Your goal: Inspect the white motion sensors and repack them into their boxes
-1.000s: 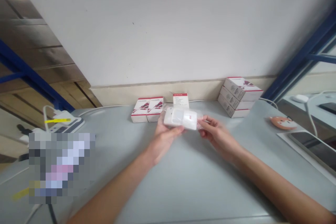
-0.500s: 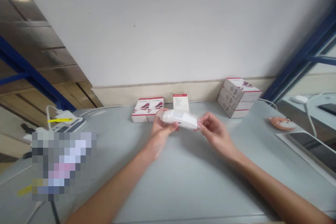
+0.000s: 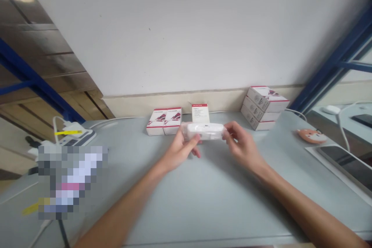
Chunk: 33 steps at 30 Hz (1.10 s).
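A white plastic device in a clear plastic bag (image 3: 207,131), perhaps a detector, is held level above the grey table. My left hand (image 3: 184,145) grips its left end, thumb on the near side and fingers underneath. At the other end, my right hand (image 3: 236,139) pinches the bag between thumb and fingers. Just behind the device stands a white box with a red top band (image 3: 200,113) that reads DETECTOR. Two white boxes with red patterns (image 3: 164,120) sit side by side beyond my left hand.
Three similar boxes (image 3: 263,108) are stacked at the back right. An orange animal-shaped pouch (image 3: 312,136) and a dark phone-like slab (image 3: 345,162) lie on the right. A power strip (image 3: 81,136) with cables and a blurred-out object (image 3: 72,182) occupy the left. A wall (image 3: 186,38) rises behind.
The bagged device has been rolled over between my hands and shifted slightly to the right; another side now faces me. Both hands keep hold of it.
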{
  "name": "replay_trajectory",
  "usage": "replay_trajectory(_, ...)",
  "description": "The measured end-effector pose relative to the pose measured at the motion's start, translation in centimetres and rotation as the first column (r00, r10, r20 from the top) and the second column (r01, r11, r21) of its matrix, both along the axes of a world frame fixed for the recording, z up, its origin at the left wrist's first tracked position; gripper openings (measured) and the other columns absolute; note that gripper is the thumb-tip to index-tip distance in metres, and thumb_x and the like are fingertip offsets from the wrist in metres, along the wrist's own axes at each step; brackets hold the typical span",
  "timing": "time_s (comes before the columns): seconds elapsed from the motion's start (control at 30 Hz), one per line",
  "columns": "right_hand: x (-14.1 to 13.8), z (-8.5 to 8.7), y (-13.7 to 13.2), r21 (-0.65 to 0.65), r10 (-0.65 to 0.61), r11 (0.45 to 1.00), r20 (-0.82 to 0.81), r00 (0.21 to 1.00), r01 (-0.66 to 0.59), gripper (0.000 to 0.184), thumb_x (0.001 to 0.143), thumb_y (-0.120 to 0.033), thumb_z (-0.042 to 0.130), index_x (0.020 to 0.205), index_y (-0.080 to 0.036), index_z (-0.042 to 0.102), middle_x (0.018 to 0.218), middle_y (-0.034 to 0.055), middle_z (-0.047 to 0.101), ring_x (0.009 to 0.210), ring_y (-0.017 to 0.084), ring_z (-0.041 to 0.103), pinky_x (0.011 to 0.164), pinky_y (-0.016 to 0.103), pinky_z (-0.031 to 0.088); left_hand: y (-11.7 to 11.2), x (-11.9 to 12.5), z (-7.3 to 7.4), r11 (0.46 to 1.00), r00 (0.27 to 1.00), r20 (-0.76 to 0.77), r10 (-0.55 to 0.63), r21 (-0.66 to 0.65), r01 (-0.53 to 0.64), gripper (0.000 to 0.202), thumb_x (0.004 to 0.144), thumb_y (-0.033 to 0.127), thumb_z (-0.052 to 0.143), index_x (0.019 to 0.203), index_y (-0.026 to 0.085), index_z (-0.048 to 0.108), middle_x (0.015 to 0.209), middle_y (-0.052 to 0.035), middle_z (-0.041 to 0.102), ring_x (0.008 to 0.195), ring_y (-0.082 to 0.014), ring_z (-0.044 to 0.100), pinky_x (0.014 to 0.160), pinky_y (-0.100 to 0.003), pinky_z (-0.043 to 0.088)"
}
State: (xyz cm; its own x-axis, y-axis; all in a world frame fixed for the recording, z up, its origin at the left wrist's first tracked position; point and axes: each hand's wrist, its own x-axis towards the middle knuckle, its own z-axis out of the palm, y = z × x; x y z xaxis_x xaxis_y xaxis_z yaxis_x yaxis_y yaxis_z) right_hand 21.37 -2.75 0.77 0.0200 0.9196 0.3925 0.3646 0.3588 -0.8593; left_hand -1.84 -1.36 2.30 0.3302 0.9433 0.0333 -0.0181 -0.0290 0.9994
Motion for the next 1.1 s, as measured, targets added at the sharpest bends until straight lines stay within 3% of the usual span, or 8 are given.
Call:
replay_trajectory(0.2, 0.9, 0.8, 0.4, -0.232, 0.031, 0.967, -0.313, 0.949, -0.109, 0.042, 0.089, -0.061, 0.076, 0.092, -0.026, 0.053, 0.075, -0.0001, 0.066, 0.07, 0.02, 0.061, 0.075, 0.039, 0.05, -0.8, 0.6, 0.0, 0.997, 0.997, 0.062, -0.051, 0.066, 0.047, 0.077, 0.096, 0.049, 0.072, 0.16, 0.03, 0.033, 0.087, -0.0008, 0.073, 0.059, -0.015, 0.07, 0.067, -0.031, 0.054)
replay_trajectory(0.33, 0.8, 1.1, 0.5, -0.288, 0.074, 0.935, -0.416, 0.906, -0.209, 0.046, 0.082, -0.053, 0.084, 0.11, -0.024, 0.062, 0.083, 0.0006, 0.068, 0.073, 0.019, 0.061, 0.078, 0.04, 0.049, -1.1, 0.2, 1.1, 0.997, 0.993, 0.103, -0.059, 0.047, 0.054, 0.109, 0.091, 0.042, 0.08, 0.171, 0.034, 0.006, 0.075, 0.0022, 0.073, 0.054, -0.0175, 0.07, 0.062, -0.031, 0.054)
replay_trajectory(0.43, 0.9, 1.2, 0.4, -0.293, 0.102, 0.917, -0.488, 0.867, -0.272, 0.057, 0.079, -0.041, 0.085, 0.128, -0.027, 0.06, 0.081, -0.0039, 0.063, 0.071, 0.017, 0.056, 0.075, 0.036, 0.045, -1.2, -0.5, 1.8, 0.992, 0.989, 0.082, -0.124, 0.037, 0.122, 0.107, 0.084, 0.034, 0.087, 0.169, 0.033, 0.021, 0.075, 0.0001, 0.074, 0.06, -0.0201, 0.073, 0.064, -0.033, 0.056)
replay_trajectory(0.6, 1.4, 1.3, 0.3, -0.348, 0.173, 0.845, -0.542, 0.822, -0.407, 0.055, 0.08, -0.033, 0.083, 0.13, -0.031, 0.061, 0.087, -0.0025, 0.063, 0.073, 0.017, 0.053, 0.072, 0.033, 0.041, -1.4, -0.7, 2.4, 0.973, 0.973, 0.018, -0.232, 0.028, 0.231, 0.077, 0.083, 0.033, 0.087, 0.147, 0.029, 0.045, 0.076, -0.0014, 0.074, 0.059, -0.0214, 0.072, 0.064, -0.034, 0.055)
replay_trajectory(0.8, 0.9, 0.6, 0.4, -0.141, 0.227, 0.942, -0.394, 0.891, -0.303, 0.046, 0.089, -0.044, 0.078, 0.13, -0.033, 0.058, 0.081, -0.003, 0.057, 0.075, 0.02, 0.055, 0.073, 0.035, 0.045, -0.5, 0.1, 2.1, 0.989, 0.987, 0.16, -0.018, 0.148, -0.006, 0.062, 0.067, 0.043, 0.099, 0.109, 0.024, 0.058, 0.094, -0.002, 0.07, 0.076, -0.0159, 0.066, 0.064, -0.025, 0.048)
replay_trajectory(0.9, 0.4, 0.7, -0.2, -0.029, 0.186, 0.98, -0.209, 0.96, -0.197, 0.039, 0.096, -0.047, 0.071, 0.13, -0.034, 0.057, 0.086, 0.0003, 0.061, 0.082, 0.024, 0.059, 0.081, 0.04, 0.047, 0.2, 0.1, 1.3, 0.984, 0.99, 0.115, 0.079, 0.149, -0.095, 0.061, 0.067, 0.061, 0.095, 0.093, 0.023, 0.054, 0.08, 0.0031, 0.062, 0.068, -0.0121, 0.057, 0.062, -0.023, 0.041)
replay_trajectory(1.0, -0.1, 0.9, -1.0, 0.1, 0.104, 0.99, -0.066, 0.992, -0.097, 0.03, 0.1, -0.04, 0.065, 0.128, -0.034, 0.057, 0.09, 0.0025, 0.063, 0.085, 0.026, 0.061, 0.086, 0.044, 0.049, 0.6, -0.1, 0.5, 0.99, 0.993, -0.051, 0.109, 0.095, -0.104, 0.065, 0.075, 0.085, 0.072, 0.08, 0.023, 0.05, 0.061, 0.0057, 0.049, 0.053, -0.0107, 0.044, 0.054, -0.026, 0.031)
replay_trajectory(1.1, -0.2, 1.0, -1.3, 0.229, 0.056, 0.972, -0.02, 0.998, -0.05, 0.027, 0.103, -0.03, 0.06, 0.129, -0.034, 0.053, 0.089, 0.0025, 0.063, 0.084, 0.025, 0.061, 0.085, 0.045, 0.05, 0.6, -0.4, 0.1, 1.0, 0.969, -0.245, 0.016, -0.02, -0.022, 0.074, 0.084, 0.095, 0.043, 0.068, 0.023, 0.051, 0.048, 0.0044, 0.039, 0.047, -0.0119, 0.036, 0.052, -0.03, 0.025)
